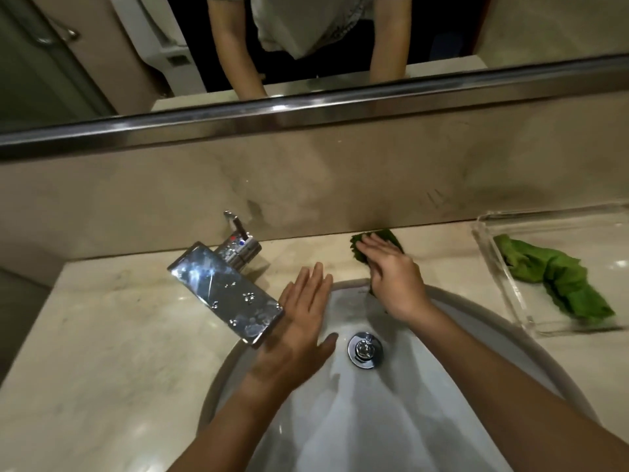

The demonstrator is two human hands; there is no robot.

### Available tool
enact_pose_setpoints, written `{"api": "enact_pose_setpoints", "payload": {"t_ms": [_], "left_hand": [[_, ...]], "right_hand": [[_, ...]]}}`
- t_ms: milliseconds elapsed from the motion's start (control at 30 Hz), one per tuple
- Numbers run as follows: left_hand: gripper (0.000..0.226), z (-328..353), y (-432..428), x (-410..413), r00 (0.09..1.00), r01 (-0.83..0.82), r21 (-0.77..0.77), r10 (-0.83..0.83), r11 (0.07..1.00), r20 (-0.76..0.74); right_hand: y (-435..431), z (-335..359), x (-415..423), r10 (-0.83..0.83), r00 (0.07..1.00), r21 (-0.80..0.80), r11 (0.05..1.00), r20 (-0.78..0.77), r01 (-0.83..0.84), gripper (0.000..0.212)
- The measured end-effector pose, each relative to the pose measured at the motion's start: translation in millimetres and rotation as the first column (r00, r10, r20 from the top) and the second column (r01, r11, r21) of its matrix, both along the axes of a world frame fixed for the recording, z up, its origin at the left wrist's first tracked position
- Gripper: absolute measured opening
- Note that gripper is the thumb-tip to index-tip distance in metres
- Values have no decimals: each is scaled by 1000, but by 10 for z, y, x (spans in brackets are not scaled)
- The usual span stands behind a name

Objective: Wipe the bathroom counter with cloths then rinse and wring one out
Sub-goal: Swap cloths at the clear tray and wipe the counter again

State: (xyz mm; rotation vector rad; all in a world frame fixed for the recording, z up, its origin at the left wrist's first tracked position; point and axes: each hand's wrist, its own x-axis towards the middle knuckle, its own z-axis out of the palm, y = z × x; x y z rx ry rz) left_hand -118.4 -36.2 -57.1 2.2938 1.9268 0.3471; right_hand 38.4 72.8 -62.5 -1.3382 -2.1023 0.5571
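Observation:
My right hand [391, 274] presses flat, fingers straight, on a green cloth [391, 237] on the beige counter [112, 328], just behind the sink's back rim. Most of that cloth is hidden under the hand. My left hand [299, 325] lies flat with straight fingers over the sink's left rim, beside the tap spout, holding nothing. A second green cloth [558, 274] lies crumpled in a clear tray [500, 277] on the right of the counter.
A white oval sink [374, 420] with a chrome drain plug [365, 349] fills the lower middle. A wide chrome tap [226, 291] with a lever juts over its left side. A stone backsplash and a mirror with a metal rail [306, 114] stand behind.

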Motion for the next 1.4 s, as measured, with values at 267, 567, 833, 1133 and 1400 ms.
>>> {"api": "enact_pose_setpoints", "payload": {"t_ms": [267, 567, 833, 1133, 1400], "left_hand": [[62, 67, -605, -483, 994, -106, 98, 106, 990, 7], [30, 96, -818, -884, 948, -316, 257, 318, 913, 35], [98, -12, -677, -1053, 825, -564, 37, 565, 825, -31], [114, 25, -662, -1063, 818, -575, -41, 574, 817, -35], [112, 52, -674, -1035, 815, -580, -48, 578, 813, -45]], "right_hand": [[-40, 49, -363, 125, 991, -36, 991, -39, -126, 39], [-136, 76, -682, 230, 971, -44, 971, -65, -234, 37], [-456, 130, -931, 438, 899, -125, 891, -17, -437, 50], [-75, 110, -1070, 218, 976, -86, 972, -12, -218, 37], [-450, 157, -672, 374, 924, -93, 920, -81, -381, 44]]}}
